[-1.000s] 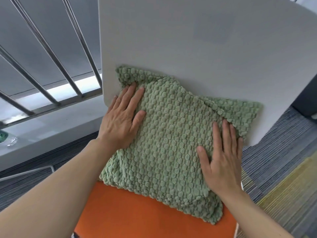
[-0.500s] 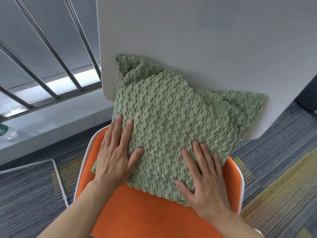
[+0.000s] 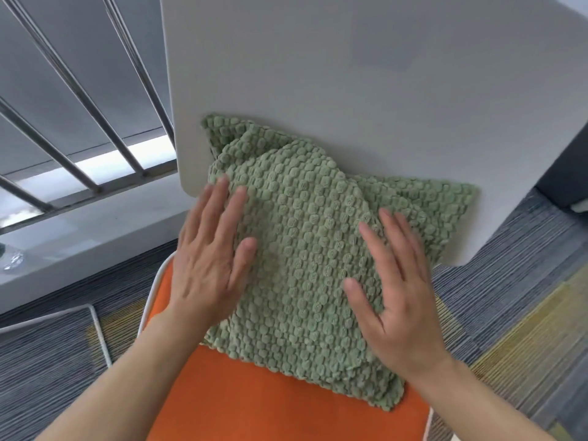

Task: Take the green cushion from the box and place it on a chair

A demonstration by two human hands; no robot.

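The green cushion [image 3: 305, 249], knobbly in texture, lies on the orange chair seat [image 3: 254, 405]. Its far edge leans up against the white chair back [image 3: 350, 74]. My left hand [image 3: 210, 259] rests flat on the cushion's left side, fingers spread. My right hand [image 3: 397, 288] lies flat over its right side, fingers apart too. Neither hand grips the cushion. The box is out of view.
A metal railing [image 3: 79, 100] and a pale ledge [image 3: 79, 237] run along the left. Striped grey carpet [image 3: 509, 281] surrounds the chair, with a yellow patch [image 3: 541, 329] at the right. A thin white metal frame [image 3: 95, 326] stands on the floor at the lower left.
Both hands slid down to the cushion's near part half a second ago. They have now moved back up toward its middle, staying flat. The cushion's top has puffed up against the chair back.
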